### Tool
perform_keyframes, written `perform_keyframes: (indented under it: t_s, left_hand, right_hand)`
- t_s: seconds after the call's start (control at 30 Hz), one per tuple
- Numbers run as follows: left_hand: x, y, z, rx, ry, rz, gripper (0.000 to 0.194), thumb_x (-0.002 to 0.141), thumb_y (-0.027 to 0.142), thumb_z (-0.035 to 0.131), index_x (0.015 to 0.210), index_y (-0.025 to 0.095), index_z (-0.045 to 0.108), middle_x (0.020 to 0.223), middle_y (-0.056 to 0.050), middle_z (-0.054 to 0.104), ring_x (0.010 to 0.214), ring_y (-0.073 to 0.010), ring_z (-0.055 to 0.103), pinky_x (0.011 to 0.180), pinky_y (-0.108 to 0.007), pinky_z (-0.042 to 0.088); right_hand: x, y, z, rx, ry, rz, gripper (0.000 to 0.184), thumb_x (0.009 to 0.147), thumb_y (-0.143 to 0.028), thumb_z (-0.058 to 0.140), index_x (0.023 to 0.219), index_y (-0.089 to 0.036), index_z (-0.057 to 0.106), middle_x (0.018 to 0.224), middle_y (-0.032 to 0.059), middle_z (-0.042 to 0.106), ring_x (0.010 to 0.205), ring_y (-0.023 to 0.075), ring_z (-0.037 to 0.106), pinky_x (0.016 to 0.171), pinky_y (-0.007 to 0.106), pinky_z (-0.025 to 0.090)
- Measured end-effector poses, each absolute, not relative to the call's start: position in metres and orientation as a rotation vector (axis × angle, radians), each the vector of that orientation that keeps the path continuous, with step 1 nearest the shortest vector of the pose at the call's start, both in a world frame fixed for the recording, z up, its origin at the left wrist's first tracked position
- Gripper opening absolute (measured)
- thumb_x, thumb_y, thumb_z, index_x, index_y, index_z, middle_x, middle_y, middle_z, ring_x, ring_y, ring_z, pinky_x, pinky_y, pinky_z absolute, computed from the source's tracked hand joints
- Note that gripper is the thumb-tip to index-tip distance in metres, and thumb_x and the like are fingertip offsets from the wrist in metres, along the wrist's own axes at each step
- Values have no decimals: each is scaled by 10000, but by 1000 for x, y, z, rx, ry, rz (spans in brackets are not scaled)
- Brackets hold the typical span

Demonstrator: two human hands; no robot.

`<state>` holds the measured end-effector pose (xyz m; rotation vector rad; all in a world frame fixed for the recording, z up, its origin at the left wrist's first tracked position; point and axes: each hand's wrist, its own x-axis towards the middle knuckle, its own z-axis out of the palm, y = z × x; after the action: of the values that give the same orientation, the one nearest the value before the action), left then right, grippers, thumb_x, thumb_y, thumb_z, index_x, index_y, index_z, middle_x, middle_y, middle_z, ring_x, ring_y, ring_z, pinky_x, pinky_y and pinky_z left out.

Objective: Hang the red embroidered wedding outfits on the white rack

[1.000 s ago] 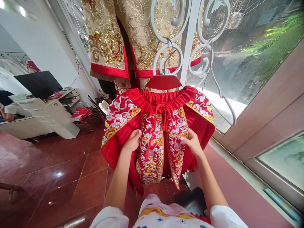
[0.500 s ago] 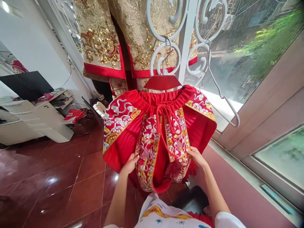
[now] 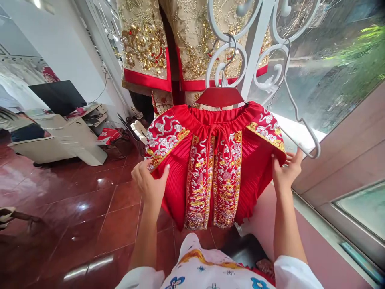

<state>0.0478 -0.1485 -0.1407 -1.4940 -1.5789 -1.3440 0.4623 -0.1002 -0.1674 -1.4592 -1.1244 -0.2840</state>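
Observation:
A red skirt [image 3: 177, 176] with pleats and silver and gold embroidery hangs from a hanger [image 3: 221, 97] with a red crosspiece. Its gathered waistband carries a tied red drawstring [image 3: 217, 138], and two embroidered panels [image 3: 227, 188] fall straight at the front. At the left side, my left hand [image 3: 148, 180] has its fingers on the embroidered side panel's lower edge, thumb spread over the pleats. My right hand [image 3: 287, 168] grips the opposite side panel's edge, thumb in front and fingers partly hidden behind the cloth.
The hanger hooks onto a white scrolled metal frame [image 3: 252, 56], where a bare wire hanger [image 3: 296, 108] also hangs. Beige garments [image 3: 144, 48] with gold sequins hang behind. A desk with a monitor [image 3: 60, 97] stands left, a seated person [image 3: 21, 124] beside it. Windows line the right.
Both hands have left the front panels and moved up and outward to the side panels. The front panels now hang straight down. The view has shifted left.

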Motion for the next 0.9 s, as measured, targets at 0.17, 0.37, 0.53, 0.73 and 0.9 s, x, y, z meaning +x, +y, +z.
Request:
perform_keyframes:
  t_s: [0.17,0.37,0.53,0.73,0.9]
  left_hand:
    - [52,-152,-141,-1688,-1625,-1216,93,786,124,452,745,203,480,685,-30,510,694,-191,503,673,-303,400]
    - [94,-154,-155,-2010,-1750,-883,164,832,139,400,814,192,555,726,-40,587,691,-184,557,628,-282,382]
    - [87,-139,-125,-2144,-2018,-918,123,827,256,489,889,215,587,774,-11,606,624,-153,547,545,-258,367]
    - [78,-138,-42,-1951,-1410,-1332,400,795,369,587,1164,220,549,1109,-94,590,1041,-263,531,942,-424,391]
    - [81,-89,-22,-1755,-1545,-1145,501,833,444,524,1251,172,487,1179,-164,552,1126,-342,469,963,-468,343]
  right_hand:
    - [438,-113,-177,-1470,-1250,-591,477,844,-262,443,1296,-131,522,739,71,626,552,161,531,548,282,407]
    - [388,-152,-204,-1261,-1597,-745,552,827,-50,425,1351,-216,473,701,21,619,575,128,539,537,226,381]
    - [380,-171,-182,-1296,-1733,-622,523,850,-141,496,1366,-207,451,798,37,652,646,151,557,573,250,423]
    - [381,-150,-108,-901,-1724,-595,516,830,-123,530,1324,-262,483,1074,83,626,940,206,602,797,344,503]
    - [376,-117,-64,-830,-1752,-411,554,870,-228,480,1402,-289,338,1337,83,479,1201,234,493,921,415,487]
